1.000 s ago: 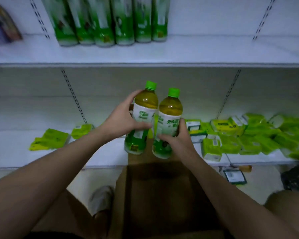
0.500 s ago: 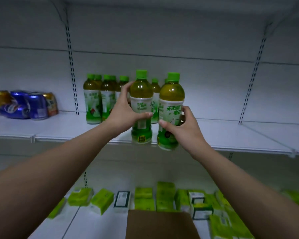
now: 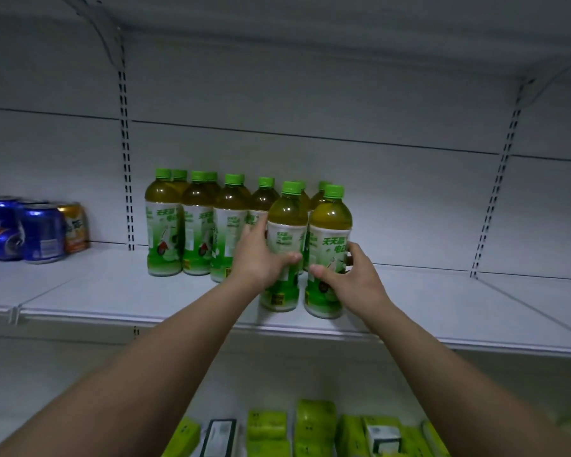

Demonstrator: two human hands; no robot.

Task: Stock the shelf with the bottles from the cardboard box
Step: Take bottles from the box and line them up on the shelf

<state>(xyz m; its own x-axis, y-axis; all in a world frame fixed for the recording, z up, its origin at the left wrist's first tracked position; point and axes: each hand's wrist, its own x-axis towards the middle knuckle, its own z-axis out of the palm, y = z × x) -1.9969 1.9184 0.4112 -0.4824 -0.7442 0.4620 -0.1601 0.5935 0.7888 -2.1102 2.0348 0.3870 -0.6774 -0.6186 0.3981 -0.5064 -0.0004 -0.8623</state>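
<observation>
Both arms reach forward to the white shelf (image 3: pixel 119 291). The left hand (image 3: pixel 259 258) has its fingers wrapped around the label of the left bottle (image 3: pixel 285 225), thumb across the front. The right hand (image 3: pixel 350 275) grasps the right bottle (image 3: pixel 330 232) low on its body, thumb in front, fingers curled behind. Both bottles are upright, green-capped, side by side and nearly touching, bases at the shelf's front portion; whether they rest on it cannot be told. Just behind and to the left stands a row of matching bottles (image 3: pixel 197 225). Drink cans (image 3: pixel 42 232) sit at the shelf's far left. Green packets (image 3: pixel 315 427) lie on the shelf below.
</observation>
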